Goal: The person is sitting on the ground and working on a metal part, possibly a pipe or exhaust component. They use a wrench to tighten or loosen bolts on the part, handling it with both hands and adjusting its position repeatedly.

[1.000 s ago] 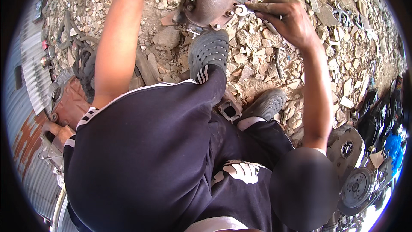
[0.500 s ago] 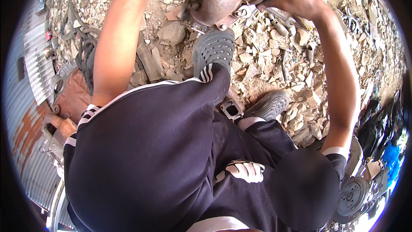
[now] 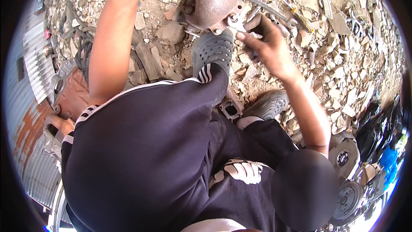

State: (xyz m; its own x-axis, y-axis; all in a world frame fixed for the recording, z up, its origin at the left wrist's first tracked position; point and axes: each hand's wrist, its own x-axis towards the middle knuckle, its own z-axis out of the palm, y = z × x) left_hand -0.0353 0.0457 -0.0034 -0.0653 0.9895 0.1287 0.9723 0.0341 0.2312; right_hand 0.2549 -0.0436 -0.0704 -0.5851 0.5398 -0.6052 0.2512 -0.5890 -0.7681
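Observation:
A rusty, curved metal pipe with a bolted flange stands at the top of the view, just beyond my grey clog. My right hand is closed on a wrench, thumb stretched along it. The wrench's bright end sits at a bolt on the flange's right side; my fingers hide most of its handle. A second bolt shows at the flange's near edge. My left forearm reaches up past the top edge, so the left hand is out of sight.
Another wrench and a yellow-marked tool lie on the stony ground. Between my feet is a square-flanged part. Black hoses and a rusty housing lie left. A pulley and black plastic are lower right.
My right hand has swung down toward me, from above the bolt's right side to below it, turning the wrench handle with it. The curved pipe has shifted slightly left in view.

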